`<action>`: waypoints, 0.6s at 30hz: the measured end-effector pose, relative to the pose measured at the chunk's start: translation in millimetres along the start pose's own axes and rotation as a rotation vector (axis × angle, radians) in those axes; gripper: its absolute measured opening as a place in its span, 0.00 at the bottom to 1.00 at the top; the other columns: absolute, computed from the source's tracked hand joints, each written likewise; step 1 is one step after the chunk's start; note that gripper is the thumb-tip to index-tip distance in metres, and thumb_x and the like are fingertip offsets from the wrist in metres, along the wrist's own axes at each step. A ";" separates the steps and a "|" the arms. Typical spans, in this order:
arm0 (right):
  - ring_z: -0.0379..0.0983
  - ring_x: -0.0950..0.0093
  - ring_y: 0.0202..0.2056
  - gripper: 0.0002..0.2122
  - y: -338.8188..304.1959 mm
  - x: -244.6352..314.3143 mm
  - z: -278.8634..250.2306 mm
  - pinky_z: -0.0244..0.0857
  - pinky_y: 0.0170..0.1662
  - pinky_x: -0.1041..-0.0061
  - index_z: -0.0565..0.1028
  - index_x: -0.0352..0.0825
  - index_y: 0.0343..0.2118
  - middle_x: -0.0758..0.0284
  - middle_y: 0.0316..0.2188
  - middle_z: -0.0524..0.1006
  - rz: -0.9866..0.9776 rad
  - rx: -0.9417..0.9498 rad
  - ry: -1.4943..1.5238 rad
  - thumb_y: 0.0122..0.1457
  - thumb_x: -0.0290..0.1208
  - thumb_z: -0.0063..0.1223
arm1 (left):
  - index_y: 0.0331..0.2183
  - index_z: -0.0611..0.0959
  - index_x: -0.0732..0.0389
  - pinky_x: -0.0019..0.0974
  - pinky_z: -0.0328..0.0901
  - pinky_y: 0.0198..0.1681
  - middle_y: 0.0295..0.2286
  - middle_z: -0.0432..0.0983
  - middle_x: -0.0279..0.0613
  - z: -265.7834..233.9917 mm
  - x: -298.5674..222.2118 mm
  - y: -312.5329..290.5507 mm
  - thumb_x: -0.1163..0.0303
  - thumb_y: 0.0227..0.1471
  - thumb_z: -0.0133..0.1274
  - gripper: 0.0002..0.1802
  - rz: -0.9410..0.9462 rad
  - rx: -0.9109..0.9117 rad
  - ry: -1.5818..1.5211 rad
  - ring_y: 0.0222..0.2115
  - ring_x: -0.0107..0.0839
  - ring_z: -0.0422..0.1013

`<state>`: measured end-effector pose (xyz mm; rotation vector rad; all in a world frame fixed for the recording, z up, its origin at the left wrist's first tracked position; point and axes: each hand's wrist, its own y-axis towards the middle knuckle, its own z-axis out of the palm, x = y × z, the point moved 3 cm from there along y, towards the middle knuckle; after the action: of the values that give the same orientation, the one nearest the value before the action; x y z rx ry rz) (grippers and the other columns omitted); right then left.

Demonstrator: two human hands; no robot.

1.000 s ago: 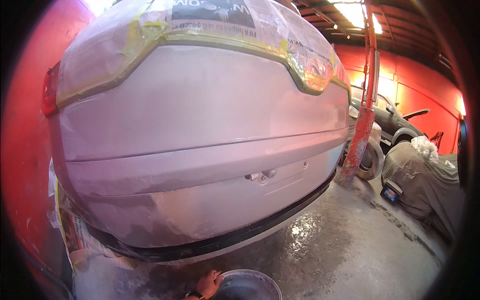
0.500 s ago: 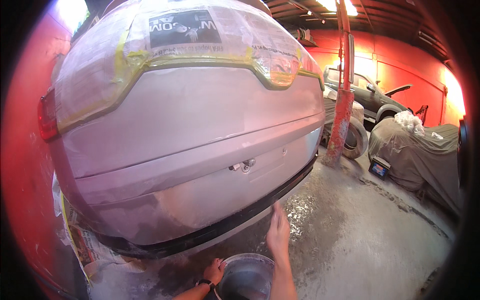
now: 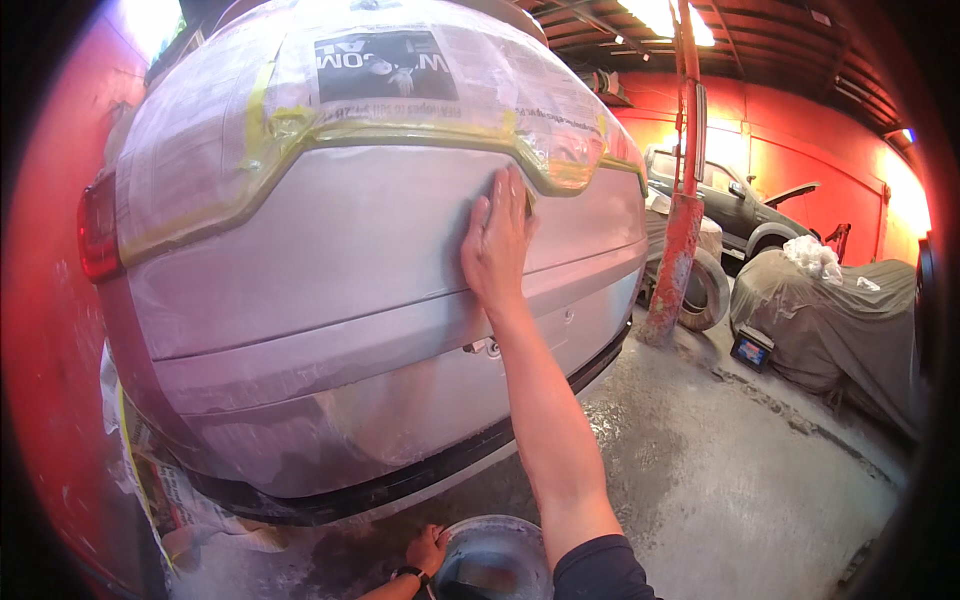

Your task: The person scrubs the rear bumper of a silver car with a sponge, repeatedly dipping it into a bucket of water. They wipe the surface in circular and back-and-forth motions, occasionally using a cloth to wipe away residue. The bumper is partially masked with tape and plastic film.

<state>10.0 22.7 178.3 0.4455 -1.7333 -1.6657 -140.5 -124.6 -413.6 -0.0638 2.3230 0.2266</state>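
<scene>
Car rear, pale grey with newspaper taped above, spans my remote view. A round bucket stands low in front. My right hand lies on the car rear, straight-fingered; whether it holds anything, I can't tell. My left hand grips the bucket.

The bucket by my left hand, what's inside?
The bucket holds what looks like murky liquid with a reddish tint, perhaps a reflection. Your left hand covers part of its rim. Anything beneath the surface is hidden; the frame cuts off the near side.

Right hand high, fingers upward
</scene>
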 end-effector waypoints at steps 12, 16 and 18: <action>0.52 0.53 0.73 0.26 14.4 -8.6 -9.9 0.43 0.67 0.28 0.61 0.30 0.69 0.53 0.73 0.57 -0.169 0.171 -0.111 0.70 0.31 0.44 | 0.50 0.78 0.57 0.57 0.73 0.42 0.38 0.84 0.51 -7.7 -5.7 -4.8 0.48 0.63 0.56 0.24 -0.021 0.015 0.023 0.39 0.58 0.79; 0.53 0.54 0.73 0.26 15.6 -20.2 -15.2 0.43 0.67 0.28 0.62 0.29 0.69 0.54 0.73 0.57 -0.117 0.152 -0.123 0.69 0.30 0.45 | 0.51 0.77 0.57 0.56 0.73 0.43 0.38 0.84 0.50 -3.4 -6.1 -2.9 0.49 0.63 0.56 0.24 0.020 0.024 -0.005 0.40 0.57 0.79; 0.52 0.55 0.73 0.26 17.7 -6.9 -8.2 0.43 0.68 0.29 0.62 0.30 0.68 0.55 0.73 0.58 -0.179 0.118 -0.150 0.69 0.30 0.45 | 0.51 0.77 0.57 0.56 0.73 0.43 0.39 0.85 0.50 -3.7 -6.7 -3.5 0.49 0.63 0.56 0.24 -0.006 0.048 -0.014 0.41 0.57 0.79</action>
<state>24.1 23.4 193.5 0.5576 -1.9578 -1.7662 -138.1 -128.9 -406.8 -0.0453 2.3125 0.1682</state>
